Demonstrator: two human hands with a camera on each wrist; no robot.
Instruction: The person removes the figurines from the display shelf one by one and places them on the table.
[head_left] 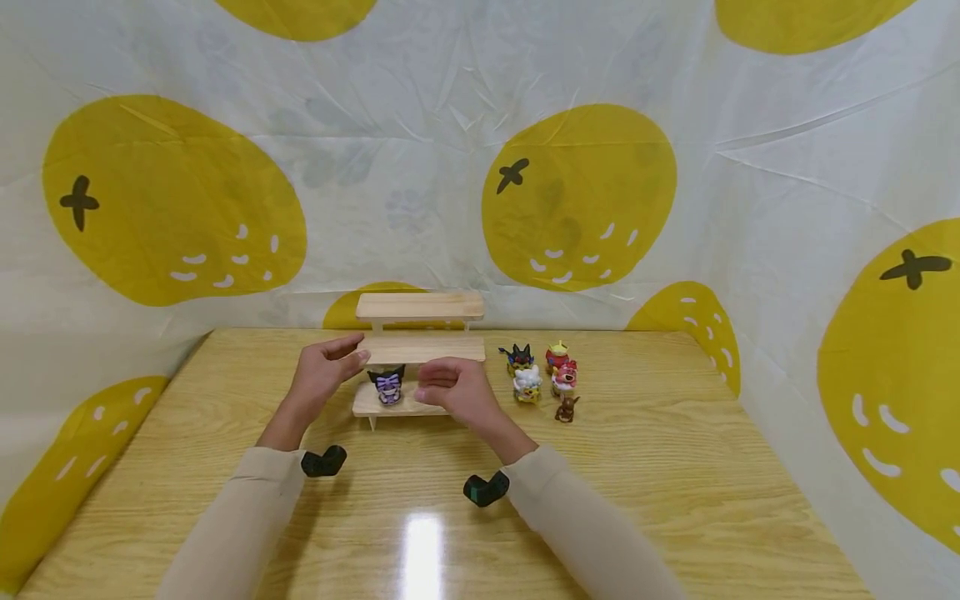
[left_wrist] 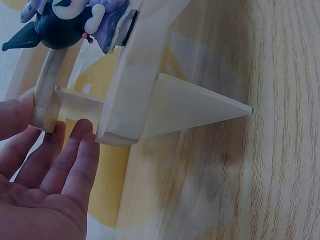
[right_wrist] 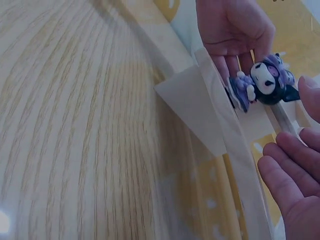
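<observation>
A three-tier wooden display stand (head_left: 423, 350) stands at the back of the table. On its lowest tier sits a figurine with a black pointed hood and purple clothes (head_left: 388, 387), seen sideways in the left wrist view. The left hand (head_left: 318, 372) grips the left end of the middle tier (left_wrist: 47, 95), its thumb on one face and fingers behind. In front of the stand's right half is the right hand (head_left: 461, 392), fingers loosely bent and apart from the figurine (right_wrist: 267, 80). Whether its fingertips touch the middle tier cannot be made out.
Right of the stand, several small figurines stand grouped: a black-eared one (head_left: 519, 358), a white-topped one (head_left: 527, 386), a red one with a green head (head_left: 557, 357), a red-and-white one (head_left: 564, 379) and a brown one (head_left: 566, 409). A fruit-patterned cloth (head_left: 405, 200) hangs behind the table (head_left: 637, 467).
</observation>
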